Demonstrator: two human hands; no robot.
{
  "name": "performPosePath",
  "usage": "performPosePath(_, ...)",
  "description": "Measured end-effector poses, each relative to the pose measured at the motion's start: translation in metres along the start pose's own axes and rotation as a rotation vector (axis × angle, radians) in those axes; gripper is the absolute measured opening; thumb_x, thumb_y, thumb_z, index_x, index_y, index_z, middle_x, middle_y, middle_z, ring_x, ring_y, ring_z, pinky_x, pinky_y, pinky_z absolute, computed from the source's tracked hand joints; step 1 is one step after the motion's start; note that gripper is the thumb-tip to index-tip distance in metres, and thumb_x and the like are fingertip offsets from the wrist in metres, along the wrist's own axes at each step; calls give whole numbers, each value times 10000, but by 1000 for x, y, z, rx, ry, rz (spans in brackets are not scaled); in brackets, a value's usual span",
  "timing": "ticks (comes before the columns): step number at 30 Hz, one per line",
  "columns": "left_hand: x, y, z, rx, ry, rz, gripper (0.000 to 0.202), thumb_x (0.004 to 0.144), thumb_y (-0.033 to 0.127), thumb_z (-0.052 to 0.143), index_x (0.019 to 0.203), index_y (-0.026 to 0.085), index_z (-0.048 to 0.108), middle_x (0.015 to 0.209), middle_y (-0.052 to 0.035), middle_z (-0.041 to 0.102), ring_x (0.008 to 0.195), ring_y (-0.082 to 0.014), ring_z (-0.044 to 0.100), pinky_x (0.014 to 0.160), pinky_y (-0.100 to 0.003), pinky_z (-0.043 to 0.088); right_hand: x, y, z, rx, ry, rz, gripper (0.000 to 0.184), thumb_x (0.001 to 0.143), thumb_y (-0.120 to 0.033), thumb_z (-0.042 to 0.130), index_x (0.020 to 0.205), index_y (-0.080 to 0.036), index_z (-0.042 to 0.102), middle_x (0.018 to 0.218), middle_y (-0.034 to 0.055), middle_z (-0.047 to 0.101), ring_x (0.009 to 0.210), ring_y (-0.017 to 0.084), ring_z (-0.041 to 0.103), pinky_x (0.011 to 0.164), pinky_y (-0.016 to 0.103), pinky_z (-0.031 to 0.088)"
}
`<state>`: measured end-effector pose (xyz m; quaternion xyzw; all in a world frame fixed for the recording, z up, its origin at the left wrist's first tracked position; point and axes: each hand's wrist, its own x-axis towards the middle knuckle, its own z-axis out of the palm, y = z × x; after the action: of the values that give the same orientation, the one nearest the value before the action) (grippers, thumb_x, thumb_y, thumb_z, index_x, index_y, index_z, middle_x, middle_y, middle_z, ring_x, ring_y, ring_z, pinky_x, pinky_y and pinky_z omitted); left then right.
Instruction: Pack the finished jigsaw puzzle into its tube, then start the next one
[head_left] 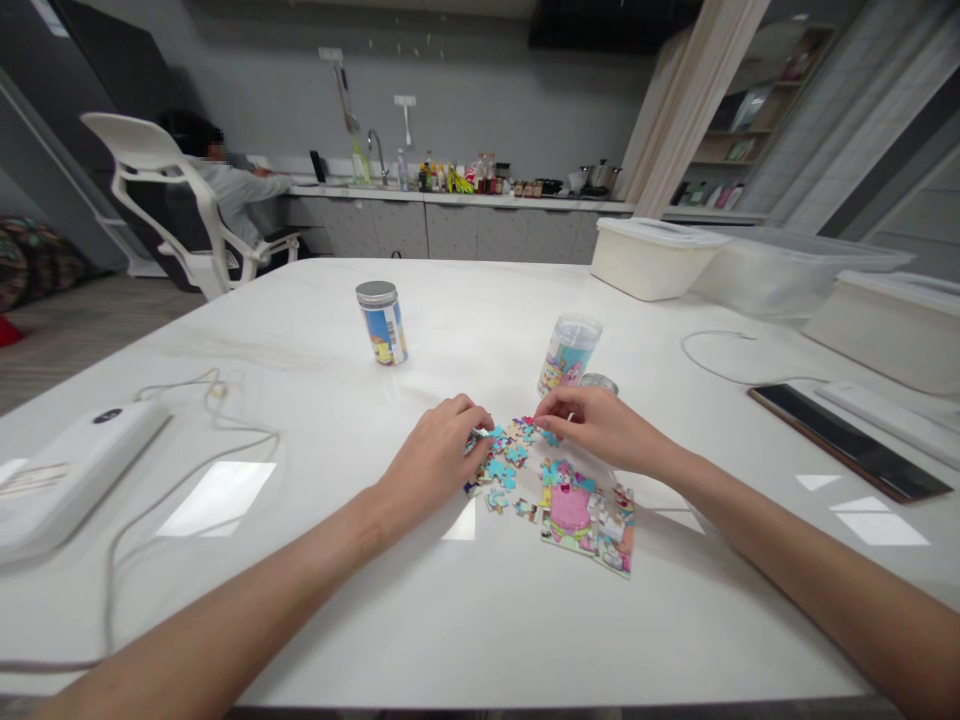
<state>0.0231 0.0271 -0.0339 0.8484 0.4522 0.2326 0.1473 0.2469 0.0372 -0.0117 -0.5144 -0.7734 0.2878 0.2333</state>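
Loose jigsaw puzzle pieces (502, 470), mostly light blue, lie in a small heap on the white table between my hands. My left hand (439, 450) is curled at the left side of the heap, thumb and fingers closed on a puzzle piece that is partly hidden. From the right, my right hand (607, 428) pinches at the top of the heap, its fingertips at a small reddish puzzle piece (528, 421). Nearer to me lies a partly joined puzzle section (574, 510) showing a pink cartoon figure; its upper edge is uneven.
A lidded puzzle can (383, 325) stands at the back left. Behind my right hand are a clear puzzle jar (570, 352) and a metal lid (600, 383). Storage boxes (652, 260) and a dark tablet (847, 440) sit right; a white device (75, 480) with cables lies left. A person sits beyond.
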Motion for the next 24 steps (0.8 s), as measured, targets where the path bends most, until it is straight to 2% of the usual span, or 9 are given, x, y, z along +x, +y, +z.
performPosePath(3, 0, 0, 0, 10, -6, 11, 100, 871, 156, 542, 922, 193, 620, 977, -52, 629, 882, -197, 588, 777, -341, 467, 1, 6, -3, -39, 14, -9, 138, 854, -247, 530, 848, -201, 660, 785, 26, 672, 693, 147, 578, 644, 290, 426)
performPosePath(7, 0, 0, 1, 28, -33, 22, 114, 868, 141, 538, 919, 201, 619, 936, -39, 650, 876, -204, 584, 784, -355, 450, 1, 12, -10, -99, 52, 40, 243, 826, -128, 440, 905, -212, 654, 877, 37, 681, 778, 174, 598, 718, 318, 430)
performPosePath(10, 0, 0, 1, 33, -47, 27, 119, 872, 140, 533, 928, 204, 617, 915, -37, 656, 866, -203, 585, 788, -352, 441, 0, 14, -15, -208, 37, 31, 260, 770, -91, 460, 903, -203, 654, 952, 56, 672, 821, 194, 590, 757, 340, 428)
performPosePath(15, -1, 1, 1, 17, -26, 29, 87, 880, 173, 554, 937, 196, 615, 958, -39, 657, 894, -206, 583, 803, -357, 434, -3, 17, -12, -310, -164, -54, 250, 762, -192, 587, 1005, -196, 646, 908, 65, 637, 786, 194, 562, 730, 342, 434)
performPosePath(19, -1, 3, 1, 27, -48, 49, 79, 885, 210, 558, 929, 189, 620, 918, -35, 662, 875, -205, 577, 790, -356, 431, -4, 14, -6, -264, -210, -159, 195, 840, -254, 539, 1005, -199, 628, 895, 57, 612, 779, 178, 549, 711, 321, 429)
performPosePath(21, -1, 5, 0, 39, -56, 71, 88, 887, 229, 557, 930, 187, 621, 895, -34, 661, 856, -201, 577, 781, -351, 432, -6, 9, -9, -271, -224, -197, 201, 878, -319, 508, 994, -197, 617, 934, 67, 604, 822, 188, 553, 739, 332, 426)
performPosePath(24, -3, 9, -1, 49, -64, 151, 110, 889, 263, 563, 950, 186, 613, 914, -39, 659, 874, -202, 579, 797, -355, 435, -10, 1, -22, -316, -302, -144, 264, 857, -435, 545, 954, -196, 605, 946, 69, 610, 846, 207, 558, 752, 345, 421)
